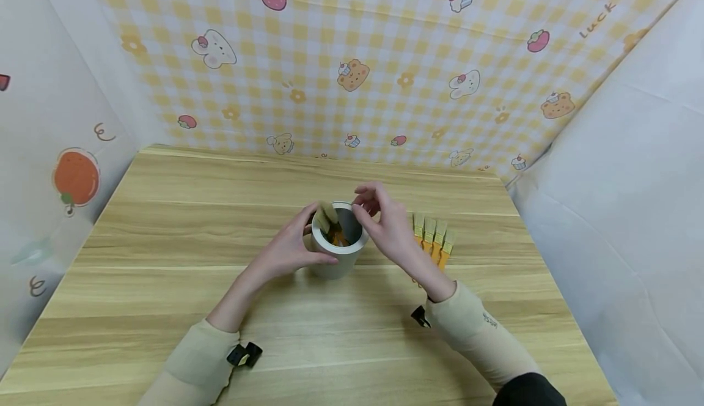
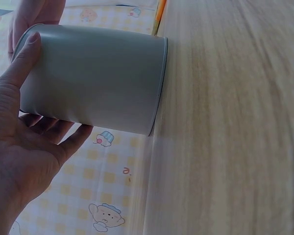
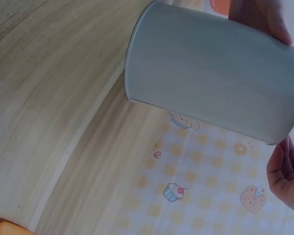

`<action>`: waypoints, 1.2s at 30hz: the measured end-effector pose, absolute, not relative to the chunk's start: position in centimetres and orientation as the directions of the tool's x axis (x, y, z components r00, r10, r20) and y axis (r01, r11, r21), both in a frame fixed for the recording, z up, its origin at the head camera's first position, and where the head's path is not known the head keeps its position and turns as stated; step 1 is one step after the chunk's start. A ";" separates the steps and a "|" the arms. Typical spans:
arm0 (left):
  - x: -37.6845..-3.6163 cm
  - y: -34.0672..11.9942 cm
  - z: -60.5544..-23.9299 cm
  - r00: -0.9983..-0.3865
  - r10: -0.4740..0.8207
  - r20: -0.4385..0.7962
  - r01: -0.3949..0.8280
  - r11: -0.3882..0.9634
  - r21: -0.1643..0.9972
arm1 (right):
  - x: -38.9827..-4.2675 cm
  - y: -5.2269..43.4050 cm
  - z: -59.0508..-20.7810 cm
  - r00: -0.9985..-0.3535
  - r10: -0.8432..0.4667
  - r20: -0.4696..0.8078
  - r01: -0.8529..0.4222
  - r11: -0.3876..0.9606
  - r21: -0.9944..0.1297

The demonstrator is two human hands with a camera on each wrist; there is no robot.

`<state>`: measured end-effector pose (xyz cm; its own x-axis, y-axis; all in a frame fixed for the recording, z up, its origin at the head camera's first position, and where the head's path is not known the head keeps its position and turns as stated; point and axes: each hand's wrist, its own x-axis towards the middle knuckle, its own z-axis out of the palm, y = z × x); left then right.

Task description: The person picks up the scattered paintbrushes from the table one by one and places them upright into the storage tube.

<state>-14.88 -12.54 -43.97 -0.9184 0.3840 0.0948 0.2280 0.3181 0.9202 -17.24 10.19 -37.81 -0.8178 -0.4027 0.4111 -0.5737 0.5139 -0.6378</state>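
Pale-sleeved forearms reach over a light wooden table (image 1: 165, 241). Left hand (image 1: 288, 250) grips a grey cylindrical metal cup (image 1: 337, 248). Right hand (image 1: 387, 225) hovers at its far rim, fingers loosely curled, seemingly empty. Orange-handled brushes (image 1: 433, 239) lie just right of it; some already stand inside. Judged: mid-loading; next, fetch another brush.

Light wooden table (image 1: 165, 284) before yellow gingham backdrop (image 1: 352, 45) with cartoon animals, white sheets (image 1: 632, 198) at both sides.
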 end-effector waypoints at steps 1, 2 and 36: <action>-14.9 -12.5 -44.0 -0.918 0.384 0.095 0.228 0.318 0.920 | -17.3 10.4 -37.8 -0.826 -0.393 0.405 -0.562 0.515 -0.647; -14.9 -12.5 -44.0 -0.919 0.383 0.096 0.229 0.318 0.920 | -17.3 10.5 -37.7 -0.834 -0.381 0.398 -0.550 0.520 -0.654; -14.9 -12.6 -44.1 -0.924 0.372 0.086 0.220 0.335 0.916 | -18.0 21.8 -42.9 -0.987 -0.156 -0.031 -0.118 0.846 -0.520</action>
